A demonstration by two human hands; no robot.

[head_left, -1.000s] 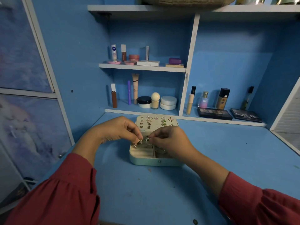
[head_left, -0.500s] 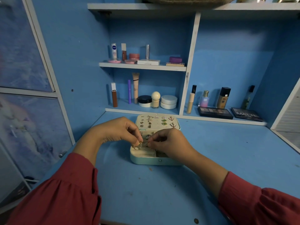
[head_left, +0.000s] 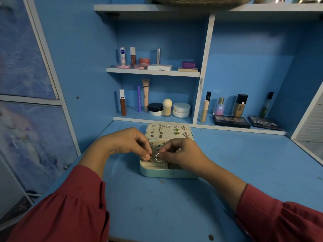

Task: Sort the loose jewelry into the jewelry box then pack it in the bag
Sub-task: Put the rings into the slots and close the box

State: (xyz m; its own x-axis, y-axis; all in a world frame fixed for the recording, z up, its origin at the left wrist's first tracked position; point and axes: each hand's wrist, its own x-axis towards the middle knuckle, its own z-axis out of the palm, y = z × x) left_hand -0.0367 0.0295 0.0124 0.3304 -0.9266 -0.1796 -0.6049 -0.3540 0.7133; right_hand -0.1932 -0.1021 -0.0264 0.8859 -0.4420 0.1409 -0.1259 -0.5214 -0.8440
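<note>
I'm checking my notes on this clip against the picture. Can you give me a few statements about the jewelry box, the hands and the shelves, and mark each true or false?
1. The jewelry box lies open on the desk. True.
2. The lid holds rows of earrings. True.
3. The left hand rests flat on the desk, away from the box. False: it pinches a small piece over the box.
4. The right hand pinches a small silver ring. True.
5. The two dark makeup palettes lie on the top shelf. False: they lie on the bottom shelf, right of the divider.
</note>
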